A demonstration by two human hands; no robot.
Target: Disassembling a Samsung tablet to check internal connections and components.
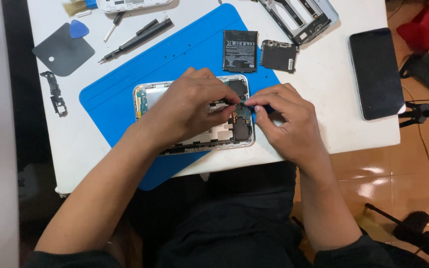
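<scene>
On the blue work mat (175,54), near the front edge of the white table (323,94), we see an opened phone (194,136) lying flat with its back cover off. Its frame is silver-white with rounded corners, and the inside shows pale metal, a small green-blue circuit piece at the left end and dark boards and shields toward the right end. Our left hand (192,106) lies over the middle of the phone, fingers curled down and pinched on a thin dark tool whose tip meets the board. Our right hand (286,121) comes in from the right, thumb and forefinger pinched together at the same spot on the dark board; what they grip is too small to tell. Behind the phone, on the mat's far edge, lies a black battery (240,50), with a dark cover piece (279,56) just beside it. Well apart to the right rests a second phone (376,73), screen dark.
</scene>
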